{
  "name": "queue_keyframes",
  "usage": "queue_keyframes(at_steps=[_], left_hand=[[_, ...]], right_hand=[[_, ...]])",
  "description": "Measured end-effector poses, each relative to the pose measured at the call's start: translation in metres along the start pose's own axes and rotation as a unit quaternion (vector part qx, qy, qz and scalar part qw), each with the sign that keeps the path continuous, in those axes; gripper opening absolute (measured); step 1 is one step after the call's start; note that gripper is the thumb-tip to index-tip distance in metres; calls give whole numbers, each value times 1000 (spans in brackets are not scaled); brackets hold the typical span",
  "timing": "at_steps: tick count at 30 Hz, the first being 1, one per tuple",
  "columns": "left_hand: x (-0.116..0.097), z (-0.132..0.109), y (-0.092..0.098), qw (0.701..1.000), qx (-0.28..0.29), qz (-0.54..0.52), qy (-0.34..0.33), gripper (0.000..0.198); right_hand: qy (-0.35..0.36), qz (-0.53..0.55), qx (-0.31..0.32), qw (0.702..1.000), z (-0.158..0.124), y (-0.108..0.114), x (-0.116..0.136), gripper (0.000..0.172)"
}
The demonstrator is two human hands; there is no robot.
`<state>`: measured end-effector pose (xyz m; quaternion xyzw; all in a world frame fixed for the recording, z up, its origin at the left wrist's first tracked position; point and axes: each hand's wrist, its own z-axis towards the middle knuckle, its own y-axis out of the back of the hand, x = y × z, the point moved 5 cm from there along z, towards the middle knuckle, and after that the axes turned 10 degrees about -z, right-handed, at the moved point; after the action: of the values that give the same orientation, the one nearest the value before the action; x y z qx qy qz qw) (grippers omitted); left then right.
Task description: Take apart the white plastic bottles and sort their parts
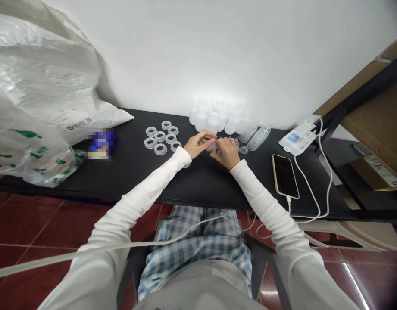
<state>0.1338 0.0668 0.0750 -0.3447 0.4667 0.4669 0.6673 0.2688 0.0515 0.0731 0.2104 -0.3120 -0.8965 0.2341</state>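
My left hand [200, 144] and my right hand [226, 151] meet over the black table, fingers bent together around a small clear plastic piece [211, 147], mostly hidden by the fingers. More clear pieces lie beside and under my right hand, among them a small round clear part [244, 150]. To the left of my left hand are several translucent plastic rings [160, 136], lying flat in a loose group. Behind my hands stand rows of white translucent bottles [213, 119]. Two stacks of clear cups or lids [260, 137] lie tilted to the right.
A phone [285, 176] charges on the black table [204, 185], its white cable looping right. A white power strip [298, 137] lies behind it. Large plastic bags [39, 86] and a blurred blue packet [101, 144] occupy the left. Another cable crosses above my lap.
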Motion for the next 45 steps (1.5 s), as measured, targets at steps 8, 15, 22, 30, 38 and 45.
queue_keyframes(at_steps=[8,15,22,30,38,45], left_hand=[[15,-2,11,985,-45,136,94,51],[22,-3,55,964,-111,244,11,30],[30,-5,57,919,-43,393,-12,27],[21,-7,68,887,-109,449,16,24],[16,-12,73,835,-114,536,53,23],[2,-40,53,825,-67,561,-27,30]], right_hand=[[112,-3,44,993,2,-3,1,16],[81,49,157,983,0,-1,-7,22],[114,21,206,972,-2,4,9,25],[123,0,201,972,-7,3,14,34],[107,55,144,982,-2,6,13,30],[146,136,144,969,-4,5,18,30]])
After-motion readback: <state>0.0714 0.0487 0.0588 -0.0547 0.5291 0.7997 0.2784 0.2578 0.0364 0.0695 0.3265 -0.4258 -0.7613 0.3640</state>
